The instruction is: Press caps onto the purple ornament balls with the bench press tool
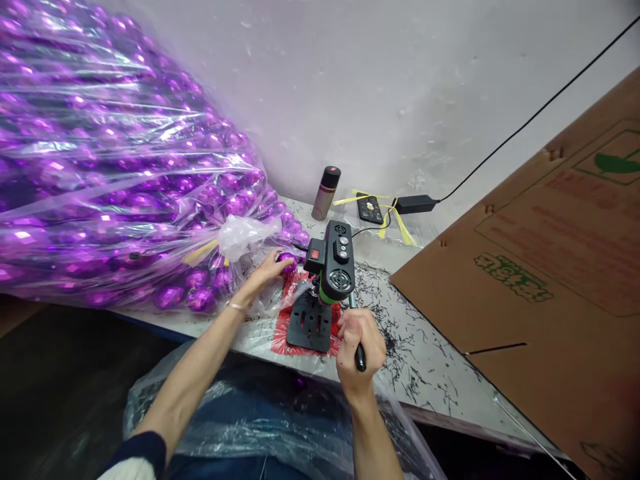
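A small black bench drill press (333, 263) with a green collar stands on a black base plate (310, 323) over a red sheet. My right hand (357, 347) is closed around its black lever handle (356, 333), just right of the base. My left hand (267, 270) reaches to the left of the machine, fingers wrapped on a shiny purple ball (287, 261) held beside the drill head. A huge clear plastic bag of purple balls (105, 180) lies just left of that hand.
Dark shavings (415, 333) litter the white tabletop. A spray can (326, 193), a small remote (369, 208) and a black power adapter (415, 203) with cable sit at the back. A big cardboard box (545, 267) fills the right. A clear bag (280, 413) covers my lap.
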`<state>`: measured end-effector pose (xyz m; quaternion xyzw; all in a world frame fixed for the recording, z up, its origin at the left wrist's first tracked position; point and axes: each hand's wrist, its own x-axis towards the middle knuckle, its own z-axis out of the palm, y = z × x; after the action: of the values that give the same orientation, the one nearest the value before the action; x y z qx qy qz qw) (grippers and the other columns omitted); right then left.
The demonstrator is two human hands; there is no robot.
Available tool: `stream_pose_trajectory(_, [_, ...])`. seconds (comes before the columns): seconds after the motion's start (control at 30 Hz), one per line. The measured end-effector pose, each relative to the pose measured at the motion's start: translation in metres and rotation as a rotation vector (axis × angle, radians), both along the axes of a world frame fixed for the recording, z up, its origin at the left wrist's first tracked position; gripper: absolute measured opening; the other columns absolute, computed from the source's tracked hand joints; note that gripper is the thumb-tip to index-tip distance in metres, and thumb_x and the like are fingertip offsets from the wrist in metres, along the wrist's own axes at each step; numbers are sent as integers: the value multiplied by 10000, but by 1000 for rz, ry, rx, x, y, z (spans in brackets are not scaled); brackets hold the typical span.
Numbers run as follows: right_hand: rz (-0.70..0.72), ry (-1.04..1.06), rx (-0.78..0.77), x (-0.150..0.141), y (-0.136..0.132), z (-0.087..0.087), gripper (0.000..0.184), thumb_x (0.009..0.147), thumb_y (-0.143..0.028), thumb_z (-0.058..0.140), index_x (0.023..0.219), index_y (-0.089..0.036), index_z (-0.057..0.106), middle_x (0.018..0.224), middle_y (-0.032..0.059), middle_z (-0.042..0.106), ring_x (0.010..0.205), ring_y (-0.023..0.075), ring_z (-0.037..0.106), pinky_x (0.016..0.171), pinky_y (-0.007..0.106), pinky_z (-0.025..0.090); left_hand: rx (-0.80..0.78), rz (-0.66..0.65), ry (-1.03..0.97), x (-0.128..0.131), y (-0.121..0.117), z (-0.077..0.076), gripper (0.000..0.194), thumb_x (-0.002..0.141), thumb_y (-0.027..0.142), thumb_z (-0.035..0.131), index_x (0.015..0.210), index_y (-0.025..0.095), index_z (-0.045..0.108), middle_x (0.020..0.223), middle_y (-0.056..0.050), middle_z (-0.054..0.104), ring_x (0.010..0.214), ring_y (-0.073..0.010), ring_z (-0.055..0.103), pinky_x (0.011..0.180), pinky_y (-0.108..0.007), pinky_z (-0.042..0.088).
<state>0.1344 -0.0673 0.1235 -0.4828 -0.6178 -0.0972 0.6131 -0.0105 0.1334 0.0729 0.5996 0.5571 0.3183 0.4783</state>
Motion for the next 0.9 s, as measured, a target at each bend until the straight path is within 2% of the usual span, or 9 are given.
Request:
stream_pose_trajectory(0.07, [-3, 21, -8, 0, -1, 0, 294, 963, -62, 453, 715, -215, 484, 676, -18, 520, 635, 115, 531, 593, 270, 409, -185, -44, -310, -18, -31, 0, 522, 900, 334, 703, 1392, 217, 575, 1224, -102, 734, 938, -204, 744, 763, -293, 610])
stream_pose_trajectory(0.13, [1, 44, -17, -1, -1, 0, 291, 968, -77, 456, 714, -215, 491, 682, -15, 529, 640, 118, 534, 597, 274, 412, -307, -46, -571, -32, -63, -4, 572, 872, 352, 755, 1399, 224, 575, 1248, -106, 724, 946, -202, 751, 818, -319, 628])
stream_pose_trajectory(0.23, [8, 56, -33, -1, -2, 0, 293, 971, -82, 459, 711, -213, 495, 682, -15, 533, 645, 118, 533, 606, 278, 412, -288, -10, -705, -33, -101, -16, 632, 837, 467, 787, 1382, 213, 594, 1248, -108, 726, 1010, -218, 746, 909, -353, 619])
stream_pose_trajectory(0.37, [11, 38, -29, 0, -3, 1, 294, 970, -75, 465, 711, -212, 495, 675, -16, 528, 648, 117, 534, 607, 276, 412, -89, 1, -569, -9, -129, -44, 743, 759, 562, 818, 1370, 196, 605, 1273, -114, 728, 1155, -268, 707, 1041, -399, 557])
stream_pose_trajectory(0.47, [2, 25, -35, 1, -3, 2, 288, 975, -82, 457, 721, -212, 497, 682, -11, 530, 653, 119, 536, 608, 277, 417, 88, 13, -393, 7, -136, -61, 728, 749, 570, 815, 1342, 191, 630, 1352, -128, 693, 1248, -309, 662, 1115, -464, 500])
stream_pose_trajectory(0.53, [0, 24, -45, 1, -4, 1, 282, 977, -86, 452, 729, -211, 501, 689, -8, 536, 654, 119, 534, 608, 277, 418, 216, 10, -258, 12, -135, -67, 679, 768, 558, 808, 1321, 197, 652, 1376, -135, 679, 1288, -329, 635, 1143, -495, 468])
stream_pose_trajectory(0.7, [-4, 30, -51, 0, -5, -1, 273, 979, -91, 450, 739, -208, 509, 701, -4, 544, 651, 116, 529, 604, 275, 412, 438, -92, -81, 12, -127, -68, 581, 847, 534, 763, 1318, 213, 651, 1326, -136, 705, 1245, -326, 660, 1086, -502, 513])
stream_pose_trajectory(0.8, [-10, 35, -48, 0, -5, -2, 267, 977, -91, 454, 743, -207, 512, 701, -5, 542, 655, 116, 530, 609, 274, 417, 558, -181, -55, 15, -126, -65, 566, 885, 527, 728, 1338, 205, 624, 1318, -143, 702, 1241, -314, 662, 1072, -490, 525])
stream_pose_trajectory(0.9, [4, 40, -44, 0, -5, -1, 270, 976, -83, 453, 742, -205, 510, 701, -7, 542, 664, 115, 533, 617, 270, 421, 613, -262, -55, 18, -125, -64, 550, 915, 524, 690, 1355, 206, 604, 1341, -144, 684, 1278, -302, 638, 1096, -476, 511])
